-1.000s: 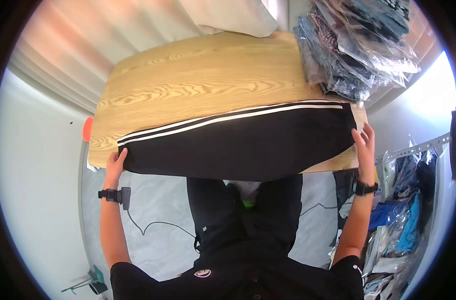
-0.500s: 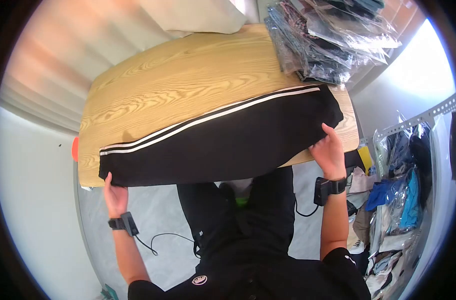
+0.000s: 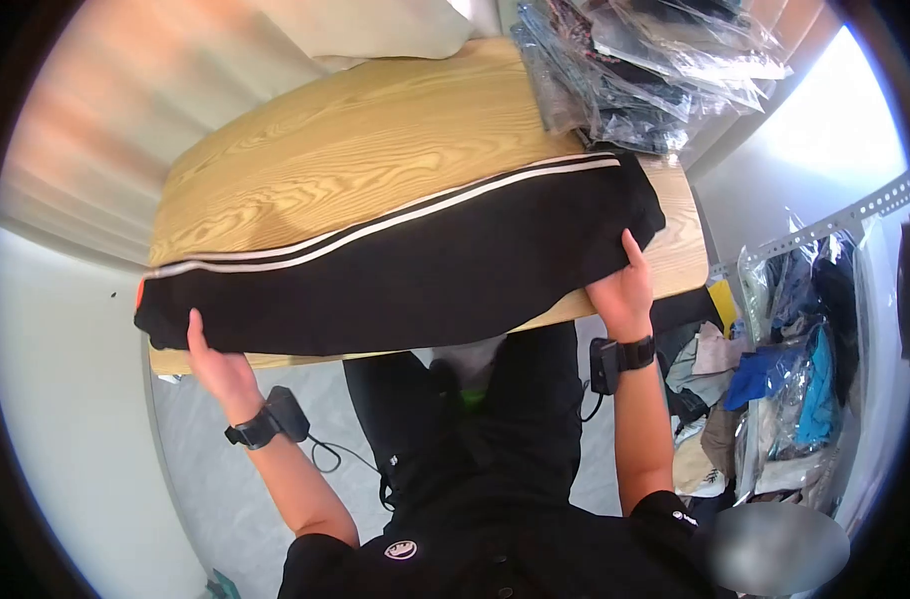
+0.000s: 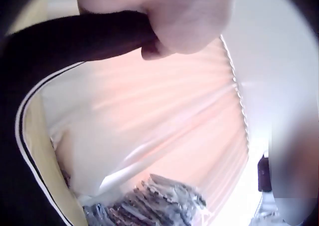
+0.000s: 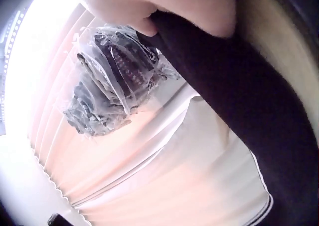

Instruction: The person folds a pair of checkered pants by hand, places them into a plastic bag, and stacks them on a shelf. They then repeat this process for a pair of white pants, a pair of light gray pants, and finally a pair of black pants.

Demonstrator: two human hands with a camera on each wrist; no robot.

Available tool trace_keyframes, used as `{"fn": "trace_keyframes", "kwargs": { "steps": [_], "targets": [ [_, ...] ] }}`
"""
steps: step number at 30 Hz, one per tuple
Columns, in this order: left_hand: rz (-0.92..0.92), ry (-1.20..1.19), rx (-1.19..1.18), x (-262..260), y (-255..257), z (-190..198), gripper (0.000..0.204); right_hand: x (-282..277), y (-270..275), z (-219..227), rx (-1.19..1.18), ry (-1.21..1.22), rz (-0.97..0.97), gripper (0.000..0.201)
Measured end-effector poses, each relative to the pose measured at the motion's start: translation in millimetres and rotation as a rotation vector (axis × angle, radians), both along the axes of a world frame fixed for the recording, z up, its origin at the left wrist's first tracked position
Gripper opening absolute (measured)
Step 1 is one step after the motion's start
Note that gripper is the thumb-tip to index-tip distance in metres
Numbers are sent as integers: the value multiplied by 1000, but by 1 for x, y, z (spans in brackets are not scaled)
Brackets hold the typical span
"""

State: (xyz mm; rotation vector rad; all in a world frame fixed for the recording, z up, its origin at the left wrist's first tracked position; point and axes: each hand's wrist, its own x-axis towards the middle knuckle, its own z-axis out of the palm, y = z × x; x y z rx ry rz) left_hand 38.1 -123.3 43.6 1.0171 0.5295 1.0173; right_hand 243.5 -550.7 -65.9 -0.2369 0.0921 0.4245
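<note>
A pair of black trousers (image 3: 415, 270) with white side stripes lies stretched across the near half of a wooden table (image 3: 355, 160), filling the middle of the head view from the lower left to the upper right. Its near edge runs along and partly over the table's front edge.

The left hand (image 3: 210, 364), at the lower left of the head view, grips the left end of the trousers, which hangs just past the table's corner. In the left wrist view the fingers (image 4: 164, 21) are curled together around a fold of the black cloth at the top of the frame, clamped on it.

The right hand (image 3: 622, 288), right of centre in the head view, holds the near edge of the trousers close to their right end. In the right wrist view the fingers (image 5: 149, 6) are curled tight and pinch the dark fabric at the top of the frame.

A pile of clothes in clear plastic bags (image 3: 654, 70) sits at the table's far right corner, in the upper right of the head view, touching the far edge of the trousers. A pale curtain (image 3: 105, 110) hangs behind the table at the upper left. More bagged clothes (image 3: 794, 369) are heaped on the floor at the right edge of the frame.
</note>
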Motion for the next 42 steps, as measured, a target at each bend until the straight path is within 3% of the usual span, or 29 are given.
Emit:
{"fn": "trace_keyframes", "kwargs": {
  "steps": [3,4,6,7,9,12,17,19,22,29,33,37,42],
  "targets": [
    [91,219,301,24,-51,26,36,-15,17,6,13,-20,-3,43],
    [33,305,502,32,-72,29,36,-18,21,6,8,-26,-8,43],
    [-259,487,810,47,-103,27,55,-23,26,6,-5,-39,-21,44],
    [-257,585,1161,56,-116,21,75,-23,27,5,-1,-56,-10,44],
    [-450,756,1529,71,-141,8,82,-22,25,3,8,-97,6,44],
    [-587,810,1560,80,-154,-36,74,-22,27,5,-23,-63,-12,44],
    [-470,772,1565,88,-148,-55,57,-25,24,3,-9,-61,-4,43],
    [-456,719,1560,86,-142,-52,52,-22,26,2,0,-59,-12,43],
    [-573,686,1419,73,-134,-42,51,-25,28,0,7,-53,-25,41],
    [-479,718,1489,88,-147,-48,46,-28,35,2,-44,-74,-58,41],
    [-485,684,1199,96,-147,-39,53,-29,34,2,-44,-109,-57,41],
    [-563,786,1549,101,-153,-48,63,-28,34,1,-7,-95,-31,41],
    [-514,847,1671,99,-143,-56,69,-29,31,1,14,-109,-20,41]
  ]
}}
